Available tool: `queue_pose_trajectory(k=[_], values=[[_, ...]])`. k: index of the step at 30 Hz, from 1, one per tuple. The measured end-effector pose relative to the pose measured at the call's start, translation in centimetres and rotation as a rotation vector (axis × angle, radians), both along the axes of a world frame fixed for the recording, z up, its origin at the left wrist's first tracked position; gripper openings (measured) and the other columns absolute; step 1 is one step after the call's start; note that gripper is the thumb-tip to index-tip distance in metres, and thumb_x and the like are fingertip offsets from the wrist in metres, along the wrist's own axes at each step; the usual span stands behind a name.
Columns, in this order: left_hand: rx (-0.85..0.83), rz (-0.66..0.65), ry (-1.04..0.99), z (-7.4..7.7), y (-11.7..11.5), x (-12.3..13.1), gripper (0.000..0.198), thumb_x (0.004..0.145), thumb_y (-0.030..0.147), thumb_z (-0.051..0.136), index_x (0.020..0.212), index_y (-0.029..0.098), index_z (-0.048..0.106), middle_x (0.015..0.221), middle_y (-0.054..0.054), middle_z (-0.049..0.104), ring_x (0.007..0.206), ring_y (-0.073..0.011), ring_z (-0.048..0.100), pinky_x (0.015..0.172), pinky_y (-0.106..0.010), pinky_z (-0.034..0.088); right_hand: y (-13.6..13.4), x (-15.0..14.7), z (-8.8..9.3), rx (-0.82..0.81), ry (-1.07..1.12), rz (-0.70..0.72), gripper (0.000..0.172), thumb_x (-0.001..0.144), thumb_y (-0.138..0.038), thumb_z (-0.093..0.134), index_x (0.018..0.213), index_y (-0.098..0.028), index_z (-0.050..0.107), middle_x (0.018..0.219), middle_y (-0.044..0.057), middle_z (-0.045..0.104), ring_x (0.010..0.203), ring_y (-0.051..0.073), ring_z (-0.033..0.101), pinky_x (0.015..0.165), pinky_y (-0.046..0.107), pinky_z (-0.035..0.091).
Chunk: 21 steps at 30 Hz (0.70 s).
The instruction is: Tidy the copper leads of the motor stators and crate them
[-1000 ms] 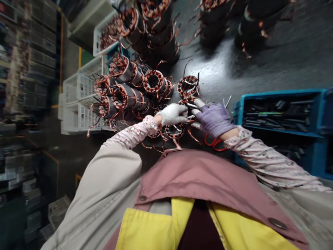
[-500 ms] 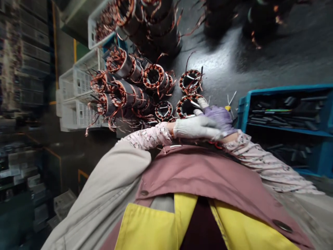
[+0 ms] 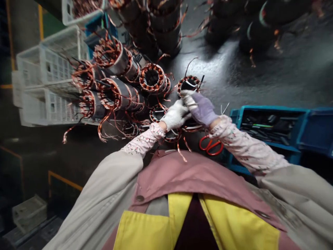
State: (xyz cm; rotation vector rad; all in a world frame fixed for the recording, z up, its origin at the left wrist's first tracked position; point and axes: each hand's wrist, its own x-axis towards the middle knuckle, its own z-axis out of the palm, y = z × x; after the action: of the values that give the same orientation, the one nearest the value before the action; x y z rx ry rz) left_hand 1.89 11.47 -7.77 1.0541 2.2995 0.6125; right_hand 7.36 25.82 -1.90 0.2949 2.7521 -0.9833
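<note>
My left hand [image 3: 176, 114], in a white knitted glove, has its fingers bent and pressed together, beside the fingers of my right hand [image 3: 201, 107]. The right wears a purple glove with whitish fingers, curled in just at the near edge of a copper-wound stator [image 3: 189, 85]. Whatever lies between the fingers of either hand is hidden. Beneath the hands stands another stator [image 3: 193, 127], mostly covered. White strips lie across the far stator's opening. Red-handled scissors [image 3: 211, 145] lie below my right wrist.
Several stators with loose copper leads [image 3: 118, 93] lie stacked at the left, in front of white plastic crates [image 3: 56, 86]. A blue bin [image 3: 273, 107] of dark sleeve pieces stands at the right. Larger dark cylinders [image 3: 221, 21] stand at the back of the dark tabletop [image 3: 223, 80].
Both hands have moved away from my body and leftward. The left no longer lies across the right wrist; the two now meet at the fingers. The scissors' red handles have come into full view.
</note>
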Motion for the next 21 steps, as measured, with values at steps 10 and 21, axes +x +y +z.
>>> queue_pose_trajectory(k=[10, 21], values=[[0.458, 0.810, -0.313, -2.4, -2.4, 0.2, 0.035, 0.101, 0.038, 0.046, 0.108, 0.015, 0.071, 0.110, -0.009, 0.077, 0.102, -0.0156, 0.071, 0.090, -0.027, 0.056, -2.7, 5.9, -1.0, 0.364, -0.143, 0.431, 0.037, 0.092, -0.020, 0.054, 0.122, -0.009, 0.072, 0.113, 0.018, 0.074, 0.116, 0.030, 0.065, 0.117, 0.050, 0.035], [-0.186, 0.043, 0.254, 1.7, -0.8, 2.0, 0.043, 0.096, 0.037, 0.060, 0.135, 0.019, 0.062, 0.144, -0.014, 0.059, 0.127, -0.0264, 0.058, 0.105, -0.038, 0.047, 9.0, 3.6, -1.2, 0.018, -0.046, -0.256, 0.036, 0.091, -0.040, 0.061, 0.103, -0.008, 0.072, 0.097, 0.018, 0.075, 0.084, 0.028, 0.066, 0.075, 0.038, 0.051]])
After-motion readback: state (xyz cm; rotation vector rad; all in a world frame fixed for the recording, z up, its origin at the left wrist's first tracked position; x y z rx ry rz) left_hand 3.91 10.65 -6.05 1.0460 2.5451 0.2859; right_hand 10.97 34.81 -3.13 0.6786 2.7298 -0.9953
